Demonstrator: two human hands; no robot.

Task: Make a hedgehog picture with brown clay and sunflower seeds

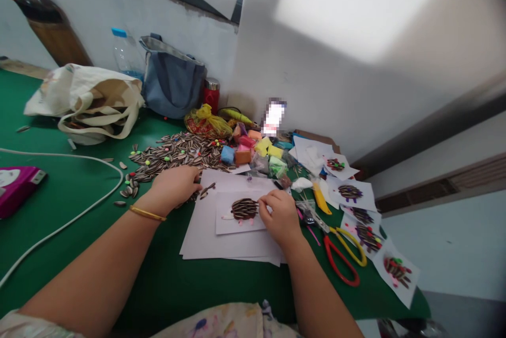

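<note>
A small white card (237, 228) lies on larger white sheets (205, 245). On it is a hedgehog figure (244, 209) with a dark body set with striped sunflower seeds, a pale snout and pink feet. My right hand (280, 215) is closed, thumb and finger pinched at a seed on the body's right end. My left hand (176, 185) rests at the near edge of a sunflower seed pile (177, 153). Its fingers are curled together and partly hidden, so what they hold does not show. A few loose seeds (207, 189) lie on the sheet by its fingertips.
Red-and-yellow-handled scissors (343, 253) lie right of my right hand. Finished hedgehog cards (351, 192) line the table's right edge. Coloured clay packs (243, 156), a lit phone (274, 116), a blue bag (174, 82) and a cream bag (98, 98) stand behind. A white cable (98, 193) crosses the left.
</note>
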